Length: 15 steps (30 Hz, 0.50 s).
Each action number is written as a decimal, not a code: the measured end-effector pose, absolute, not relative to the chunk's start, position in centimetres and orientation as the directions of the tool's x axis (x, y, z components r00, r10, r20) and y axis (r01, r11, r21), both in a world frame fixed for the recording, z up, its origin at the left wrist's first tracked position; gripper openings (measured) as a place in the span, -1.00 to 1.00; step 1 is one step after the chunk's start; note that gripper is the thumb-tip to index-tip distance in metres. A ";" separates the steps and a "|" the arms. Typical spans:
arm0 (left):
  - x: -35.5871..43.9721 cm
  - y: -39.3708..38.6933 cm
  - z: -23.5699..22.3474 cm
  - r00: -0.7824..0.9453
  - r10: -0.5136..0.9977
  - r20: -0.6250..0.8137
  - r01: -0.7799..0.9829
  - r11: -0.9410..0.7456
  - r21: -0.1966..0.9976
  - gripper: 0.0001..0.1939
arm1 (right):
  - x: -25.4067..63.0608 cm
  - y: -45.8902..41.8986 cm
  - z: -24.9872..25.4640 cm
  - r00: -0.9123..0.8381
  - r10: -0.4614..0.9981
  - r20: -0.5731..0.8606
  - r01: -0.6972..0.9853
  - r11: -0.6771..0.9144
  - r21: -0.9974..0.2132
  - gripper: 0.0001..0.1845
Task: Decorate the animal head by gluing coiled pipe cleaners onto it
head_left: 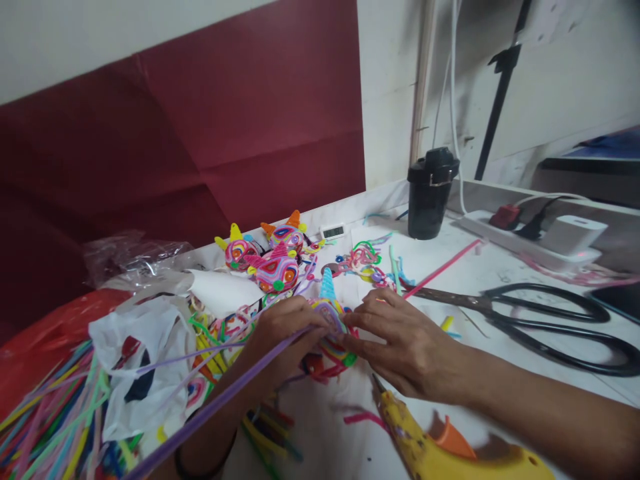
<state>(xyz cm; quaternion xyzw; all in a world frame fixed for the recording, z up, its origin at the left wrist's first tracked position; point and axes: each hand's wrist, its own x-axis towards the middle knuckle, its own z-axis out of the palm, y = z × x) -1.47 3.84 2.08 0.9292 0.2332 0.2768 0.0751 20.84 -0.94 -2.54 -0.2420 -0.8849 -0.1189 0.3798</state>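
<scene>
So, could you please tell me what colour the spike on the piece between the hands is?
The spike is light blue, as the head view shows.

We see the most usable room on the counter (493,263) between the black cup (431,200) and the large scissors (487,303), though a pink stem (445,268) slants through it. The power strip (525,241) bounds that gap at the back, and the scissors' wide loops block the right. The yellow glue gun (430,440) hems in the near side of our right hand (407,340). The horned figure (327,312) fills the space between it and our left hand (283,327). Leftward, a stem bundle (65,413), a white bag (170,347) and clustered figures (277,270) crowd any path, and a long purple stem (219,403) crosses our left forearm; room beneath it looks tight, but blur leaves us unsure.
</scene>
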 end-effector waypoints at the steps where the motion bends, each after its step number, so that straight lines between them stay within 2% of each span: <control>1: -1.5 3.8 2.1 0.736 0.479 0.477 0.397 -0.878 0.269 -0.89 | 20.8 -1.0 -2.5 -0.601 0.341 0.723 0.523 0.852 0.033 -0.70; 8: -1.6 4.2 1.7 0.735 0.480 0.479 0.382 -0.877 0.292 -0.83 | 20.7 -0.9 -2.9 -0.612 0.354 0.708 0.536 0.843 0.042 -0.68; 15: -1.5 4.2 1.6 0.713 0.518 0.472 0.385 -0.852 0.354 -0.86 | 20.4 -1.1 -2.3 -0.619 0.358 0.699 0.544 0.837 0.053 -0.69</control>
